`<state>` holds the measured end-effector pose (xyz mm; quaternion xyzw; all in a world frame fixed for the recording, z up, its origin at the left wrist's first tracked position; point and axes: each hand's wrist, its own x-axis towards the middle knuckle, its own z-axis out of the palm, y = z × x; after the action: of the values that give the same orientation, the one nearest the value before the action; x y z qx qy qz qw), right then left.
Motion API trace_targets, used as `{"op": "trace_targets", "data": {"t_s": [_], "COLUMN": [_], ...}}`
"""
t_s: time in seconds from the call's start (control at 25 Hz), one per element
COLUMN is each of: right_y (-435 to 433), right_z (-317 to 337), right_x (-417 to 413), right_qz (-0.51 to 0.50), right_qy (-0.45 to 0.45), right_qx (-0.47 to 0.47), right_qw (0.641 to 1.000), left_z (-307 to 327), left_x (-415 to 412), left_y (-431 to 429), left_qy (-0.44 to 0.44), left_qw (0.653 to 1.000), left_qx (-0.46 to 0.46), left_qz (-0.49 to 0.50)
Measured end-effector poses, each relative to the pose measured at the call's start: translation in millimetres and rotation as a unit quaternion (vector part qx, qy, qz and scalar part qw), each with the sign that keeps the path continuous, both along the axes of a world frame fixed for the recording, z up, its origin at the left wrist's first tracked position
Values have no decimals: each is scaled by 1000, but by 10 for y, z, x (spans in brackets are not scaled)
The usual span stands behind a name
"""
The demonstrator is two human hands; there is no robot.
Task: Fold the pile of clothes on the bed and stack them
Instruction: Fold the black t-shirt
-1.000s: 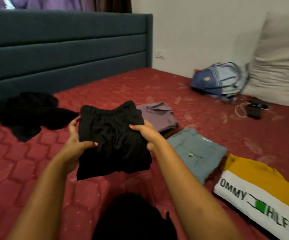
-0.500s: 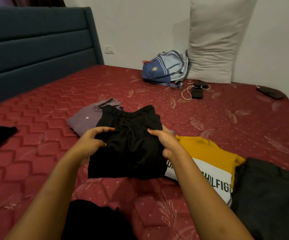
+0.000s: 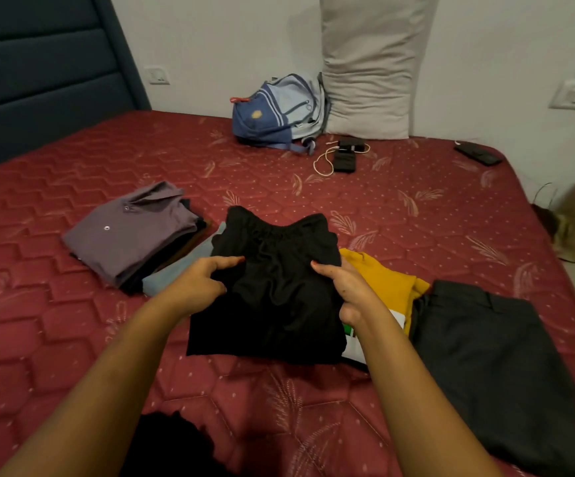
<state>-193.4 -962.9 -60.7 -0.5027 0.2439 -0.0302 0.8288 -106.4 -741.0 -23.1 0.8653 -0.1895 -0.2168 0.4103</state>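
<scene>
The folded black shorts [image 3: 272, 290] are in the middle of the bed [image 3: 72, 339], between the two hands, with the elastic waistband on the far side from the person. The left hand [image 3: 196, 284] grips the left edge of the shorts: its fingers [image 3: 225, 260] are curled and lie on top of the cloth. The right hand [image 3: 346, 287] grips the right edge in the same way, with the thumb on top and the other fingers hidden below the cloth. The shorts cover part of a light blue garment [image 3: 175, 270] on the left and part of a yellow and white shirt [image 3: 385, 280] on the right; I cannot tell if they rest on these or are held just above them. A folded purple shirt [image 3: 131, 232] lies on a small stack to the left, and dark grey trousers [image 3: 485, 349] lie to the right, near the right forearm. A blue backpack [image 3: 279, 111] and a pillow [image 3: 372, 63] lean on the far wall.
</scene>
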Motion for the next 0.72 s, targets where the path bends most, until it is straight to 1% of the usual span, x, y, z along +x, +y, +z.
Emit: {"op": "trace_targets", "data": {"t_s": [0.28, 0.44, 0.64, 0.72], "right_y": [-78, 20, 330, 491], "right_z": [-185, -237, -355, -424], "right_x": [-228, -221, -144, -93], "right_qz": [12, 42, 68, 78], "right_qy": [23, 32, 50, 51], "right_qx": [33, 46, 46, 47], "right_qw": [999, 998, 995, 995], "left_z": [-174, -250, -395, -400], "left_x": [-133, -196, -224, -185], "left_y": [-91, 24, 343, 483], "left_qy": [0, 27, 79, 86], "left_qw": [999, 998, 994, 992], "left_qx": [39, 54, 45, 43], "left_qz": [-19, 17, 54, 77]}}
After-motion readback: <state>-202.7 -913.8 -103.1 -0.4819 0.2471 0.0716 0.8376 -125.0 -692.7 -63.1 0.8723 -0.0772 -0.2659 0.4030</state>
